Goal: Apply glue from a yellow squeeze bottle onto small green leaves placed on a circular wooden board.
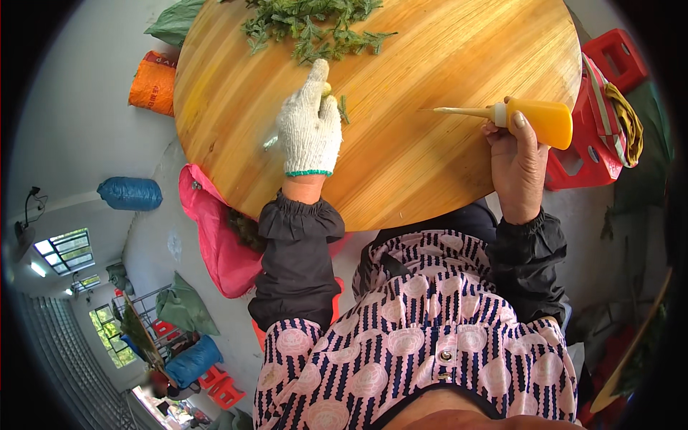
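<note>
My left hand (310, 122), in a white knitted glove, rests on the round wooden table (430, 165) with its fingers closed around a small yellowish thing and a green sprig beside it (343, 109). Just beyond it lies a heap of green leafy sprigs (315, 29) at the table's far edge. My right hand (517, 154), bare, grips an orange squeeze bottle (541, 119) over the table's right side, its long pointed nozzle aimed left toward the gloved hand.
A pink bag (218, 244) hangs off the table's near-left edge. Red plastic stools (602, 107) with a strap lie to the right. An orange sack (152, 84) and a blue sack (130, 193) lie on the floor at left.
</note>
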Action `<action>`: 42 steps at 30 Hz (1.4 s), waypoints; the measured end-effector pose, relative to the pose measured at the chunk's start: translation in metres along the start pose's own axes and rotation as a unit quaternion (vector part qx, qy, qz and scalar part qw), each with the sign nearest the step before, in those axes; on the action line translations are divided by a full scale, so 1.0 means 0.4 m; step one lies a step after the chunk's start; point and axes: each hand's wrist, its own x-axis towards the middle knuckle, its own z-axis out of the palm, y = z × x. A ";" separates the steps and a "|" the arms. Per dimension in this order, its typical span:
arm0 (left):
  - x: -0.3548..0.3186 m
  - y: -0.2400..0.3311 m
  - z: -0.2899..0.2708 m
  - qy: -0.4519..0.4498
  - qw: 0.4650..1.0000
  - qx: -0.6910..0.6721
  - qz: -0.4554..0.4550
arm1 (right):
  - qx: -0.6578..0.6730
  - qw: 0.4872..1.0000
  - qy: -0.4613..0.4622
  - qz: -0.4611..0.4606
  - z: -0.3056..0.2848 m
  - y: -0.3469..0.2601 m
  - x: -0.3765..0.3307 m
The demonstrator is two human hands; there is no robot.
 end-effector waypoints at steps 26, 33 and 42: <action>-0.031 0.020 0.042 0.059 0.997 0.026 -0.049 | -0.140 0.978 -0.154 -0.017 0.216 0.071 0.036; -0.033 0.023 0.024 0.018 0.988 0.143 -0.049 | -0.162 0.961 -0.221 -0.021 0.262 0.112 0.026; -0.032 0.016 0.020 0.011 0.989 0.146 -0.036 | -0.212 0.938 -0.273 -0.034 0.265 0.170 0.057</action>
